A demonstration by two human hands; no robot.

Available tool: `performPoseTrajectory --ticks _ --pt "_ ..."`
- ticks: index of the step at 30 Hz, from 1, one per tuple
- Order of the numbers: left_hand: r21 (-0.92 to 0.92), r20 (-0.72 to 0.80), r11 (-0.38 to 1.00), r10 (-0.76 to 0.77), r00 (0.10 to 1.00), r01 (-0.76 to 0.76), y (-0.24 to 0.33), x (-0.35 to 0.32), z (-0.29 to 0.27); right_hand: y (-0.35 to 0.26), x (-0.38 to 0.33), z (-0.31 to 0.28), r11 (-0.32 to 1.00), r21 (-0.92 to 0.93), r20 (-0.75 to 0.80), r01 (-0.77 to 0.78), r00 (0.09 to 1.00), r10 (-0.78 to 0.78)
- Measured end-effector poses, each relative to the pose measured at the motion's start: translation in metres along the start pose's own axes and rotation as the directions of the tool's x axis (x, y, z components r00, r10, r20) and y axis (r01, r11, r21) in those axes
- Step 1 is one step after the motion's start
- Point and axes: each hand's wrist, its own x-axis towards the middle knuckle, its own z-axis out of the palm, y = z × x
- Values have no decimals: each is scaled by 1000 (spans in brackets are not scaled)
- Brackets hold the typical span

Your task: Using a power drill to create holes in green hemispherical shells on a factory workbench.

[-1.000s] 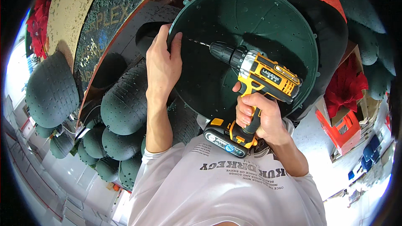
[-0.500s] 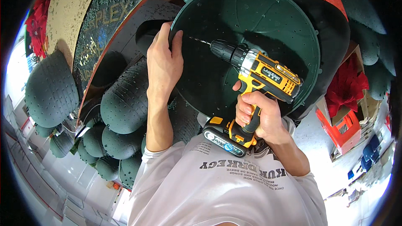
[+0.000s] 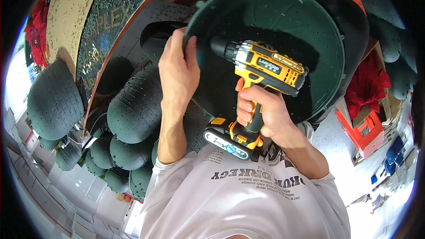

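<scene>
**Cordless drill pressed into green bowl, both hands engaged**

Nearest: pale printed shirt (image 3: 248, 199) fills the bottom of view. Right hand (image 3: 261, 113) wrapped tight round the grip of a yellow-and-black cordless drill (image 3: 259, 68), fingers (image 3: 244, 106) fully curled, index up by the trigger area. Battery pack at the bottom of the grip, just above the shirt. Drill's long axis runs roughly level, chuck pointing to the person's left and slightly up, into the inside of a big dark green bowl (image 3: 310, 22). Bit tip not visible; lost in shadow against the bowl wall near the left thumb.

Left hand (image 3: 177, 73) clamps the bowl's left rim, thumb inside, fingers over the edge, their tips hidden behind it. Bowl is tilted, open side facing the person; its lower part is covered by the drill and right hand.

Further out: stack of studded dark green domes (image 3: 133, 110) at left, red crate (image 3: 365, 130) at right, a speckled board (image 3: 71, 13) top left. Edges bend and go dark.
</scene>
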Motion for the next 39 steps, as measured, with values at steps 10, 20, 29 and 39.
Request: performPoseTrajectory --ticks 10,20,29,39 --pt "-105 61 979 -168 984 174 -20 4 1 -13 -66 -25 992 -55 -46 117 992 -120" --pt "-168 -109 986 -4 994 -15 48 17 -66 -77 -123 -101 861 79 643 502 634 -429" --pt "394 -667 802 586 461 -450 188 80 -224 -148 -86 -156 718 461 643 521 361 -675" --pt "806 -159 155 986 43 -572 136 189 -89 -143 -41 -182 713 444 566 543 447 -693"
